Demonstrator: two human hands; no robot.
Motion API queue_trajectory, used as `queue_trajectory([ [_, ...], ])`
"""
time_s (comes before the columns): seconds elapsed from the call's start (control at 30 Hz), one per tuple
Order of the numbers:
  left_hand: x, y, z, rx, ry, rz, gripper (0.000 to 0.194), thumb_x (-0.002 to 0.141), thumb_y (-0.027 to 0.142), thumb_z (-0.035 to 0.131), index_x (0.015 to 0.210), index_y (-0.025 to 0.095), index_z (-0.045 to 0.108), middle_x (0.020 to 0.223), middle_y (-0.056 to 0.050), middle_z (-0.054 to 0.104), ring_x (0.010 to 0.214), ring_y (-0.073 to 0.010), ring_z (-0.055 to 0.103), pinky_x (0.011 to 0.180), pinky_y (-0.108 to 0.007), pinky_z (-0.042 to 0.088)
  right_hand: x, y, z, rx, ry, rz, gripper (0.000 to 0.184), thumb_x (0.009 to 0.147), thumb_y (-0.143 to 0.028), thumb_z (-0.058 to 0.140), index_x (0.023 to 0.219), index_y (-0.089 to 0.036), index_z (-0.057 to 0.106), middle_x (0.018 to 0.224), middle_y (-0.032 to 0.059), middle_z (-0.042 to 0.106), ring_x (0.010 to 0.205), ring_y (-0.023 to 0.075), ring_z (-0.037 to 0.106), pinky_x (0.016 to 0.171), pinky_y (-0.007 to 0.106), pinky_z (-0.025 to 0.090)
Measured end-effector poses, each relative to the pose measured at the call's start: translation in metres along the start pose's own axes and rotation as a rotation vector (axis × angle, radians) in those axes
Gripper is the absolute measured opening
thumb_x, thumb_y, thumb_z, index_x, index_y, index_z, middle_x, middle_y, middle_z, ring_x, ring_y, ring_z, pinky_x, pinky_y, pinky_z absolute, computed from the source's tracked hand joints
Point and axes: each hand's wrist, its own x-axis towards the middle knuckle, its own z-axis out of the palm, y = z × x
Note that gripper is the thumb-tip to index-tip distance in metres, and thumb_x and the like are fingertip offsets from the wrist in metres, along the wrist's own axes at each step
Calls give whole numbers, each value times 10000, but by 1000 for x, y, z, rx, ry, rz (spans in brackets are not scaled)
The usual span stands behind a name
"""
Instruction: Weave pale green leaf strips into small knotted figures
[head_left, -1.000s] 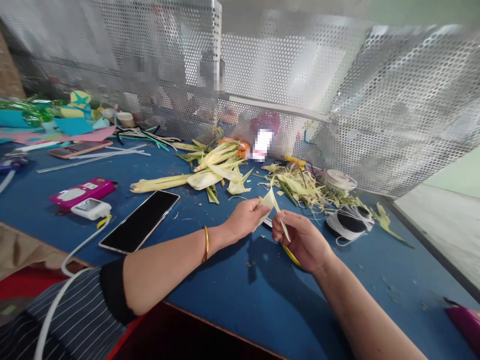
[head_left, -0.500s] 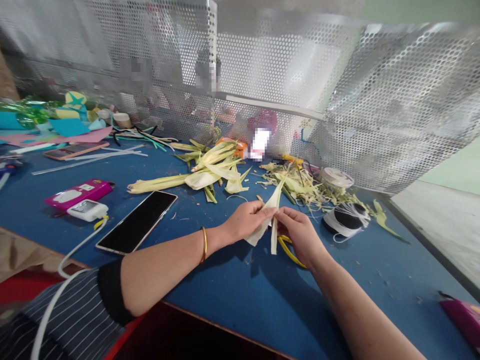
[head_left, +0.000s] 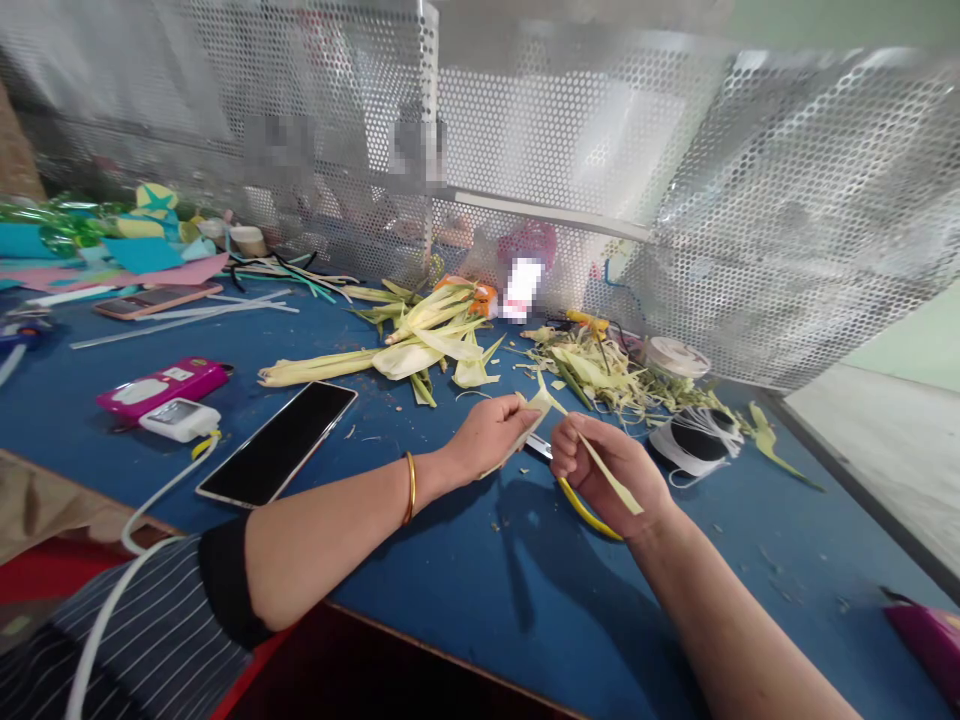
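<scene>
My left hand (head_left: pixel 491 435) is closed on a pale corn husk (head_left: pixel 541 401), the fingers pinching its wider part. Between thumb and fingers, my right hand (head_left: pixel 611 465) grips a narrow strip of the husk (head_left: pixel 611 475), whose loose end hangs over the palm. The strip still joins the wider piece near its tip. Under my right hand lie scissors with yellow handles (head_left: pixel 589 512); part of their blades (head_left: pixel 538 446) shows between the hands. Beyond them is a pile of corn husks (head_left: pixel 431 335), with husk scraps (head_left: pixel 600 365) to its right.
A black phone (head_left: pixel 279 445) and a magenta device (head_left: pixel 163 388) with a white cabled gadget (head_left: pixel 180 418) lie left. A spool of white string (head_left: pixel 694 445) sits right. Perforated metal panels (head_left: pixel 540 130) stand behind. Coloured paper (head_left: pixel 142 255) is at the far left.
My right hand has pulled right and slightly down, drawing a narrow strip away from the husk. My left hand keeps hold of the wider part. More of the scissors' blades shows.
</scene>
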Motion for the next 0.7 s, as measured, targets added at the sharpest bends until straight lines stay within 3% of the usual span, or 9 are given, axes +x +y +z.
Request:
queue_trajectory([
  [0.17, 2, -3, -1, -20, 11, -16, 423, 867, 562, 544, 664, 204, 448, 514, 66, 448, 426, -70, 361, 455, -223, 279, -6, -9, 4, 37, -36, -44, 272, 711, -365, 674, 579, -237, 473, 605, -28, 342, 511, 124, 314, 501, 295, 376],
  [0.3, 3, -3, -2, -9, 9, -11, 412, 878, 561, 519, 676, 206, 461, 525, 62, 466, 405, -75, 368, 444, -231, 277, -5, -7, 2, -22, -37, -24, 323, 731, -464, 673, 581, -226, 514, 584, -10, 431, 509, 129, 393, 517, 297, 412],
  [0.5, 0, 3, -5, 239, 4, 189, 352, 901, 406, 499, 628, 192, 436, 590, 45, 447, 592, -105, 393, 573, -241, 300, 5, 0, -5, -128, 219, 43, 579, 631, -746, 695, 663, -170, 654, 651, 29, 602, 543, 127, 546, 479, 242, 430],
  [0.7, -4, 6, -3, 396, -21, 245, 388, 910, 401, 489, 598, 198, 381, 554, 57, 360, 572, -107, 324, 560, -261, 240, 10, 7, -10, -297, 300, -111, 448, 554, -558, 853, 610, -175, 626, 575, -1, 583, 513, 110, 515, 487, 243, 408],
])
